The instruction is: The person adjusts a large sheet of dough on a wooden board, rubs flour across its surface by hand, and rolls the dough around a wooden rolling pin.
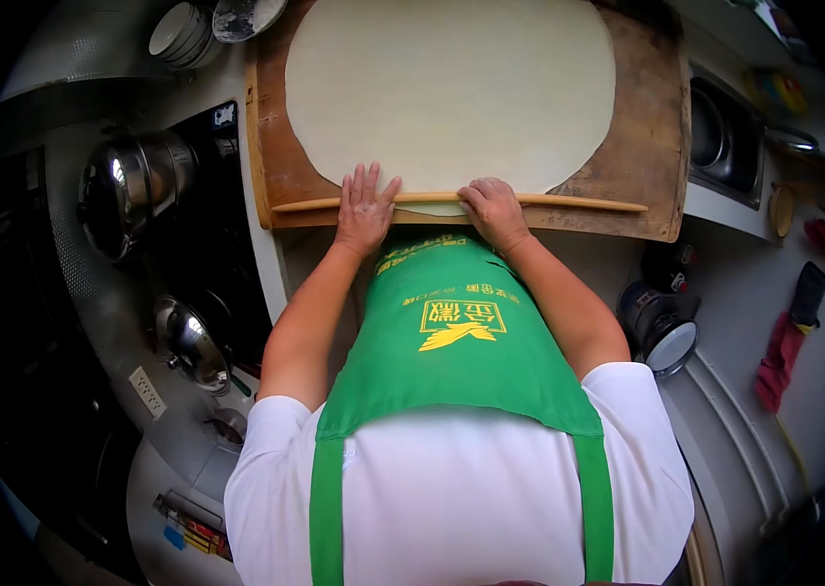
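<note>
We're at a wooden board (pixel 661 127) in a kitchen: big steel pot (pixel 124 186) & domed lid (pixel 200 342) to our L, sink (pixel 748 148) to our R, stacked bowls (pixel 181 37) nr the far L corner. Dough sheet (pixel 452 88) covers most of the board: pale, smooth, rounded. Rolling pin (pixel 427 197), long w/ tapered ends, lies crosswise at its near edge. Our L hand (pixel 364 210) is spread flat across the pin; R hand (pixel 495 210) has fingers curled over it. Prob. some dough laps under the pin, hard to see.
</note>
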The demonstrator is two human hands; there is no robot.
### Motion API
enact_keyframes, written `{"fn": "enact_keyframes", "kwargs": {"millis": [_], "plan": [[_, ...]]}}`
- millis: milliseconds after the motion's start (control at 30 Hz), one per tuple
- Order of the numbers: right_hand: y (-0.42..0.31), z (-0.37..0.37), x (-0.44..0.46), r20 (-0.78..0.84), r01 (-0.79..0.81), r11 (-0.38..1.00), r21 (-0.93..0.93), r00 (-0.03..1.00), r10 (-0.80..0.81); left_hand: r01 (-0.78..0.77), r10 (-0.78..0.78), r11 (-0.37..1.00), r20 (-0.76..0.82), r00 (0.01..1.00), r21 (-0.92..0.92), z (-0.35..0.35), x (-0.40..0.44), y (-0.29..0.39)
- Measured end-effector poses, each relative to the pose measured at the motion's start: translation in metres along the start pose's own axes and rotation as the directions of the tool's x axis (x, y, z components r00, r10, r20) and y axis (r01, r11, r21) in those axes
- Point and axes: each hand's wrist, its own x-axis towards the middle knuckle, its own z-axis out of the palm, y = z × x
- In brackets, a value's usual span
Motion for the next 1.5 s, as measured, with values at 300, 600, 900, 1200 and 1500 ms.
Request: {"fn": "enact_keyframes", "kwargs": {"millis": [300, 600, 900, 1200, 1500], "plan": [[-0.001, -0.009, -0.013, 0.029, 0.103, 0.985, -0.138, 0.995, -0.099, -0.013, -0.006, 0.984, -0.108, 0.994, -0.178, -0.005, 0.019, -0.003], [0.012, 0.001, -0.009, 0.068, 0.2, 0.955, -0.217, 0.979, -0.19, -0.322, 0.324, 0.915, -0.033, 0.946, -0.244, -0.016, 0.025, 0.021], [0.011, 0.009, 0.011, 0.013, -0.038, 0.982, -0.188, 0.999, 0.041, -0.293, 0.282, 0.951, -0.113, 0.953, -0.101, -0.017, 0.039, 0.026], [0.019, 0.014, 0.027, -0.082, -0.204, 0.929, -0.307, 0.979, 0.188, -0.375, 0.369, 0.924, -0.08, 0.926, -0.075, -0.008, 0.055, 0.009], [0.032, 0.015, 0.042, -0.134, -0.237, 0.923, -0.304, 0.969, 0.206, -0.464, 0.464, 0.886, 0.025, 0.886, -0.005, -0.004, 0.079, -0.002]]}}
